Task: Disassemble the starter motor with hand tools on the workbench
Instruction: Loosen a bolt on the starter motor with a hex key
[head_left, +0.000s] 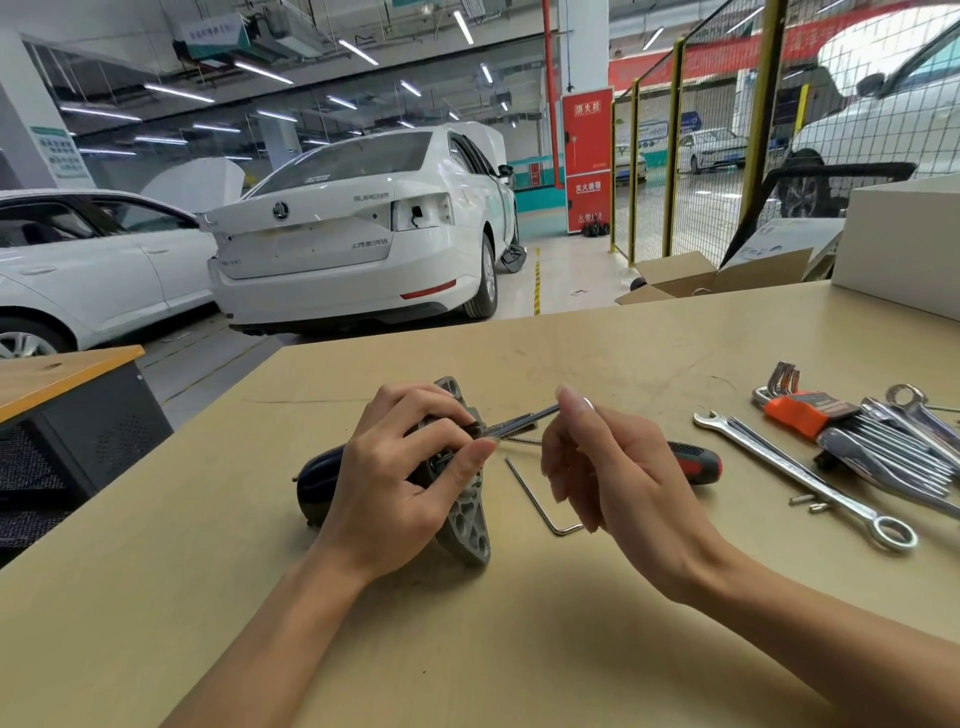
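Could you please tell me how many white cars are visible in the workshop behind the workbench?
4: one at the far left, one centre-left, seen from the rear, one small behind the mesh fence, one large at the upper right. Others may be hidden.

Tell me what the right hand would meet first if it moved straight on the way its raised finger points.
Probably nothing near: the right hand, pinching a thin silver metal rod, has its finger raised up and away over the bare tan wooden workbench. Depth is unclear, so this is a guess.

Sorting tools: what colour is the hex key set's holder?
Orange hex key holder, clearest in the head view.
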